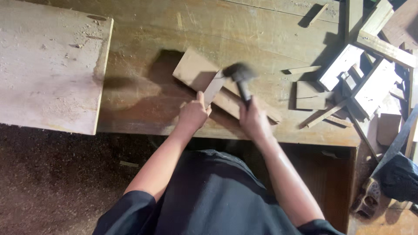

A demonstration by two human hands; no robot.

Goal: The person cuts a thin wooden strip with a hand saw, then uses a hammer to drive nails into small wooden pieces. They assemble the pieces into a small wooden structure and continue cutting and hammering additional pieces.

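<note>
Looking down from the head view, the right hand (254, 122) has its grip wrapped tight around the handle of a dark hammer (240, 75), whose blurred head sits up and away from the hand, handle running nearly straight away from the body. Just left of that head stands a narrow wooden strip (214, 88), pinched near its lower end by the left hand (193, 114); the strip tilts up to the right, resting on a flat board (196, 69) on the tabletop (139, 43). Both hands are close; the hammer head is nearest the strip's top. Loose wood offcuts (370, 82) lie heaped at right; no containers show.
</note>
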